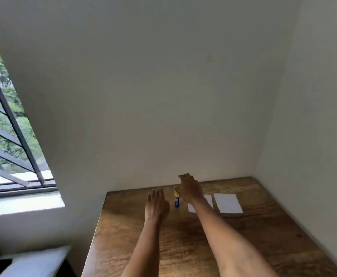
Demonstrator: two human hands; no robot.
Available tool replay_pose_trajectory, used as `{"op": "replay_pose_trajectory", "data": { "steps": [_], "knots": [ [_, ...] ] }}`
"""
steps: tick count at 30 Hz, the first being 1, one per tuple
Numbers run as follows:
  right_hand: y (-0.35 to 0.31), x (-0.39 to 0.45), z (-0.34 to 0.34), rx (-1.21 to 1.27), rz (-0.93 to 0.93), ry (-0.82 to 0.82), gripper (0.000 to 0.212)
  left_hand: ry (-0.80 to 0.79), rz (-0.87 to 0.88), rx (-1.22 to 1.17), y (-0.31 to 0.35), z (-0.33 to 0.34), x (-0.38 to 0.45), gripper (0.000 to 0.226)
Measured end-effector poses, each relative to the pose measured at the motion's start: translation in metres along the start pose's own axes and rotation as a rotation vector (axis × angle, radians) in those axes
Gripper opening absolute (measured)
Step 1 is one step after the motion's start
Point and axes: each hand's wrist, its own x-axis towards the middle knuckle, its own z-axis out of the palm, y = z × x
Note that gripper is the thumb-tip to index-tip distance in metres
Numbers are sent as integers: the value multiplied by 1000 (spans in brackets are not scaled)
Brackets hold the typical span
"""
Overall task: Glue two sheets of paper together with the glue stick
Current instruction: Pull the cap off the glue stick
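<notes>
A blue and yellow glue stick (176, 199) stands upright on the wooden table (243, 246) near the back wall. Two white paper sheets lie side by side to its right: one sheet (228, 202) fully visible, the other sheet (191, 208) largely covered by my right forearm. My left hand (156, 204) lies flat on the table just left of the glue stick, fingers apart, holding nothing. My right hand (189, 189) hovers raised just right of the glue stick's top, fingers spread, with nothing in it.
Walls close the table in at the back and on the right. A barred window (8, 136) with a sill lies to the left. A pale cushion (36, 260) sits low at the left, beside the table's left edge.
</notes>
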Motion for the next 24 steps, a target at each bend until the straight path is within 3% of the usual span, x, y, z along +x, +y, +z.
{"op": "replay_pose_trajectory", "data": {
  "steps": [3, 7, 14, 17, 20, 24],
  "knots": [
    [12, 3, 12, 18, 50, -146, 61, -117, -2, -12, 3, 18, 0, 56],
    [21, 13, 22, 51, 32, -182, 60, -154, 12, -128, 7, 33, 9, 53],
    [29, 48, 28, 145, -56, -279, 24, 49, -51, -595, 21, 44, 37, 30],
    [31, 65, 25, 280, -62, -296, 23, 138, -130, -792, 20, 49, 46, 17],
    [34, 82, 18, 303, -89, -395, 20, 156, -96, -821, 15, 51, 59, 13],
    [35, 105, 11, 282, -164, -544, 15, 68, 37, -740, 4, 50, 73, 13]
  ]
}}
